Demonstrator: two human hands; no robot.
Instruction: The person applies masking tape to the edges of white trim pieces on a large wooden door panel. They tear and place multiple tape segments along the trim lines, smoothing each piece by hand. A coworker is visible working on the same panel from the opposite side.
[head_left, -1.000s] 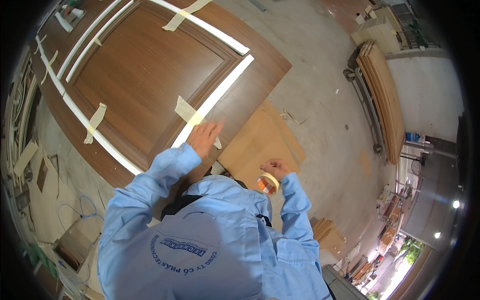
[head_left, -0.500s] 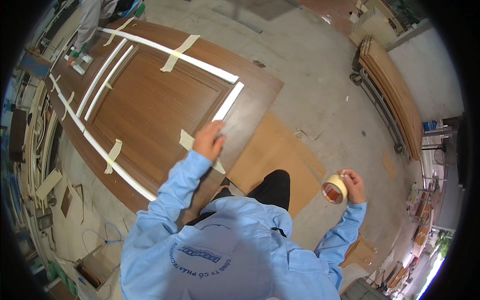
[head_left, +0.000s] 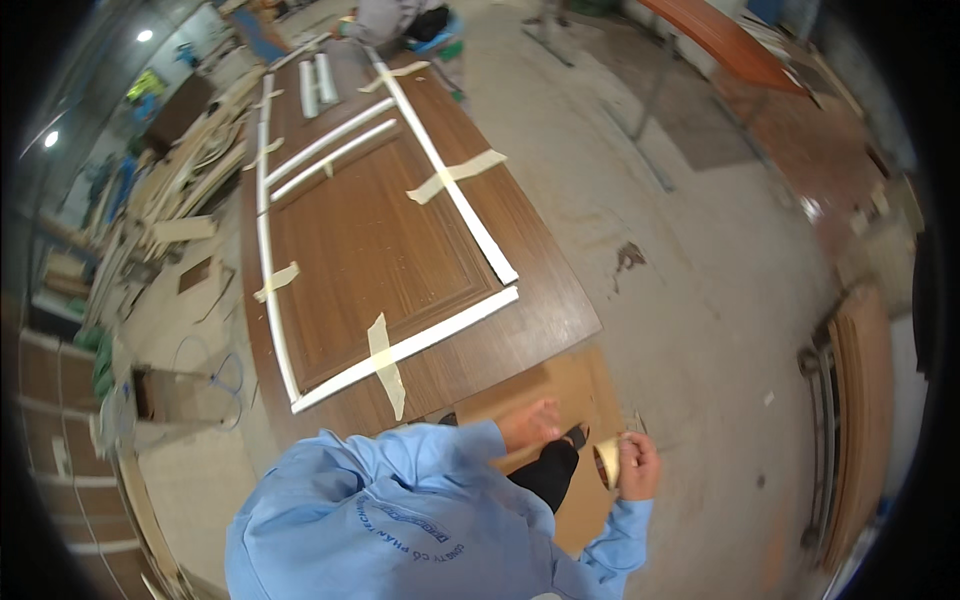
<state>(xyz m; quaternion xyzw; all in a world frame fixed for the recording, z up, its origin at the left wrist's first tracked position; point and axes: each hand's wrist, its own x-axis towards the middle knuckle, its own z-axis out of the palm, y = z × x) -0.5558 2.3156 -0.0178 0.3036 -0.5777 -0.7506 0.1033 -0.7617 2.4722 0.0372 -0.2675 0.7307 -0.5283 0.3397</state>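
A roll of masking tape (head_left: 607, 464) is in my right hand (head_left: 640, 464), held out low on the right with the fingers wrapped round its edge. My left hand (head_left: 531, 425) hovers between the roll and the door, apart from both; its fingers are blurred, so their pose is unclear. Ahead on the left lies a brown panelled wooden door (head_left: 551, 322). White strips (head_left: 440, 336) run along its panel mouldings, and pieces of masking tape (head_left: 384, 365) cross over them. The nearest piece spans the strip at the door's near end.
Another person (head_left: 392, 20) in a grey sleeve is at the door's far end. Brown cardboard (head_left: 583, 385) covers the floor by my feet. Stacked boards (head_left: 862, 420) stand on the right, and an orange-brown panel (head_left: 722, 42) is raised at the back. Wood pieces (head_left: 190, 185) clutter the left.
My left hand has left the door's near strip and moved right, toward the tape roll. The right hand has drawn in with the roll. My view has turned.
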